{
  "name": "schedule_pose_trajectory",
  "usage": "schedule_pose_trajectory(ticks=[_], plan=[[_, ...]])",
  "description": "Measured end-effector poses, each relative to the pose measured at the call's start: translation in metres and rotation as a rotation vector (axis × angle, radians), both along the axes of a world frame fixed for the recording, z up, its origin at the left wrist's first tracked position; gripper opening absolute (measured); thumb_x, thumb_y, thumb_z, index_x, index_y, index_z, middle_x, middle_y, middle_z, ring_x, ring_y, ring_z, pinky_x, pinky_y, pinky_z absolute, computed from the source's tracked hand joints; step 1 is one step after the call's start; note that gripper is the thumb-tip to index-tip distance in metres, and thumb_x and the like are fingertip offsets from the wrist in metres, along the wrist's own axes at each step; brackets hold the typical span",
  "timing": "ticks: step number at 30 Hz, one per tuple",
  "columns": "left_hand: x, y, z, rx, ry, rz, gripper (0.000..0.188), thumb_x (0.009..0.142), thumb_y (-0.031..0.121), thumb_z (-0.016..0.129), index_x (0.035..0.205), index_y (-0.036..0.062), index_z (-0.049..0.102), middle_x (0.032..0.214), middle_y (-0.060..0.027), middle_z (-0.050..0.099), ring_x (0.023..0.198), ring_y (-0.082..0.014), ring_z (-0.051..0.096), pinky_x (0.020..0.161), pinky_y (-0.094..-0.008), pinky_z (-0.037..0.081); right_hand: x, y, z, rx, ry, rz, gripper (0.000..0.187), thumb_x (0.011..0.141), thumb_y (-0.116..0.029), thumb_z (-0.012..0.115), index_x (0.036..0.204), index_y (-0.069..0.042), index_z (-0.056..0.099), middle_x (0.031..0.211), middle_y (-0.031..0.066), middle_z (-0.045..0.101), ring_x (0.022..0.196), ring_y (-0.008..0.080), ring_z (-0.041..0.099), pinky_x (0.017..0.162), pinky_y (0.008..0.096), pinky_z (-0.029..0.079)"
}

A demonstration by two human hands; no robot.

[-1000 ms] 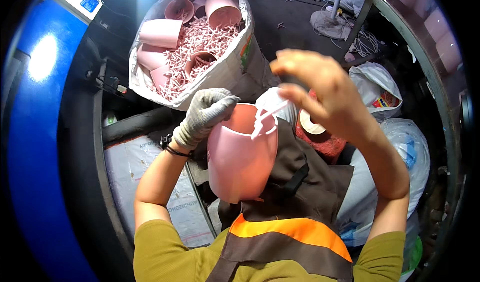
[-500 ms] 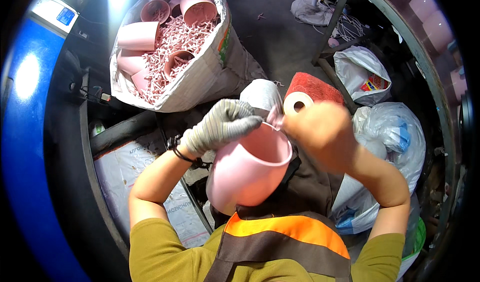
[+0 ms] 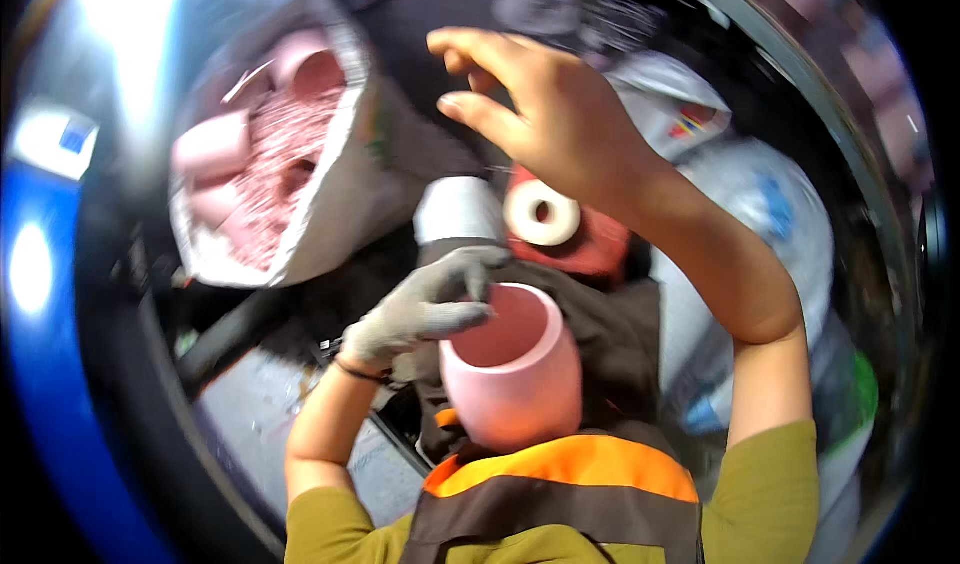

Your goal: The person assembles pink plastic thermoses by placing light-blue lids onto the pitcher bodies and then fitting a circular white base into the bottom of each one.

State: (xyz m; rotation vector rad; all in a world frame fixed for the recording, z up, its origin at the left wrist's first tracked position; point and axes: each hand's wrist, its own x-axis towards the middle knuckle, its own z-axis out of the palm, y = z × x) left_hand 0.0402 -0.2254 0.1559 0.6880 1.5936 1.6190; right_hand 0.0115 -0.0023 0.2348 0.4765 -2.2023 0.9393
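A smooth pink plastic cup (image 3: 515, 394), shaped like a small pot, rests against the apron over my lap with its mouth tilted up. My left hand (image 3: 415, 309), in a grey knit glove, is at the cup's far left rim, the thumb over the edge and the fingers curled close to it. Above and beyond the cup, my bare right hand (image 3: 545, 104) is raised with thumb and fingers apart, nothing in it. A thin pale strip (image 3: 248, 82) shows over the white sack; whether it lies there or is in the air I cannot tell.
At the far left stands the white woven sack (image 3: 345, 174) with pink cups (image 3: 212, 146) and many small pink offcuts (image 3: 285, 179). Beyond my lap are a pale roll (image 3: 541, 214) and red cloth (image 3: 595, 249). Clear plastic bags (image 3: 750, 254) lie right; a blue machine (image 3: 45, 344) stands left.
My right hand has left the cup's rim, moved up and away, and opened; the small pink bit at the rim is gone. The cup has turned more upright. The whole view has shifted.
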Motion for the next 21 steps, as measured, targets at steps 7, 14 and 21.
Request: schedule_pose_trajectory(ticks=[7, 14, 21], plan=[[-0.021, 0.088, -0.037, -0.192, -0.092, -0.181, 0.018, 0.076, 0.001, 0.064, 0.093, 0.0049, 0.061, 0.101, -0.0038, 0.062, 0.091, -0.0131, 0.058, 0.084, -0.0261, 0.046, 0.297, 0.199, -0.055, -0.497, -1.156, -0.508, 0.029, 0.094, -0.03, 0.062, 0.087, -0.003, 0.069, 0.071, 0.0042, 0.067, 0.066, 0.0093, 0.063, 0.061, 0.0228, 0.049], [0.014, 0.192, -0.041, -0.279, -0.166, -0.608, 0.02, 0.08, 0.001, 0.065, 0.1, 0.0007, 0.067, 0.096, -0.0038, 0.067, 0.092, -0.0115, 0.06, 0.085, -0.0245, 0.046, 0.588, 0.134, -0.233, -1.028, -1.81, -0.881, 0.04, 0.089, -0.036, 0.066, 0.105, 0.001, 0.068, 0.086, 0.015, 0.071, 0.081, 0.0214, 0.069, 0.065, 0.031, 0.054], [0.009, 0.185, -0.046, -0.471, 0.188, -0.557, 0.021, 0.082, 0.01, 0.066, 0.101, 0.0007, 0.068, 0.094, -0.0005, 0.067, 0.089, -0.0089, 0.06, 0.083, -0.0223, 0.047, 0.707, 0.162, -0.313, -0.199, -1.694, -1.717, 0.029, 0.079, -0.028, 0.065, 0.089, -0.002, 0.072, 0.092, 0.0186, 0.071, 0.092, 0.0342, 0.067, 0.081, 0.0428, 0.052]])
